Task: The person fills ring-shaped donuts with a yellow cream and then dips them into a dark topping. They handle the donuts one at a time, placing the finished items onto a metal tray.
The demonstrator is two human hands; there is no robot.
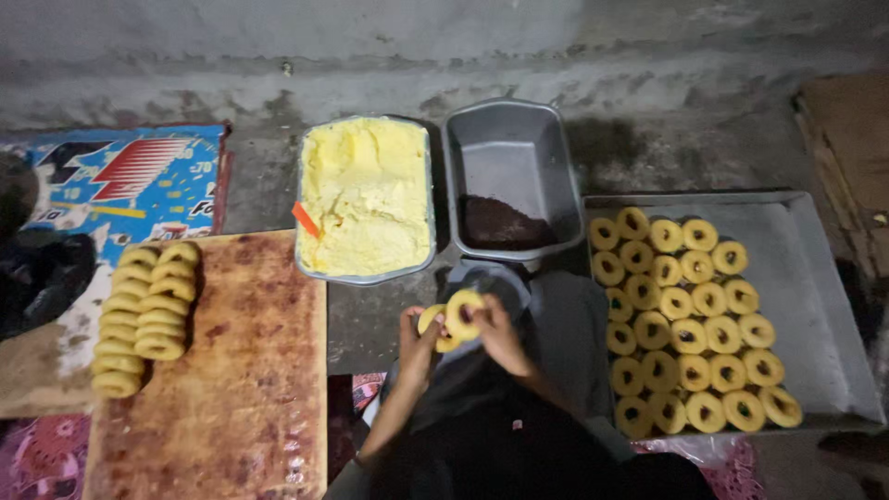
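You held a ring [462, 313] of yellow dough in front of you, pinched between both hands. Your right hand [498, 335] was curled around its right edge, fingers closed on it. Your left hand [416, 341] gripped a second ring [431, 324] that sat just behind and to the left of the first, the two touching; how tightly those fingers closed I could not tell.

Just beyond your hands stood a small grey bowl [500, 278]. Further out from it were two tubs side by side: the left tub [366, 196] full of pale yellow dough with an orange scraper [305, 218] stuck in it, the right tub [511, 176] holding a dark filling [500, 225] at its near end.

To the right of your right hand lay a tray [815, 306] with rows of filled rings [690, 329]. To the left of your left hand a board [231, 370] carried stacked plain rings [146, 315].
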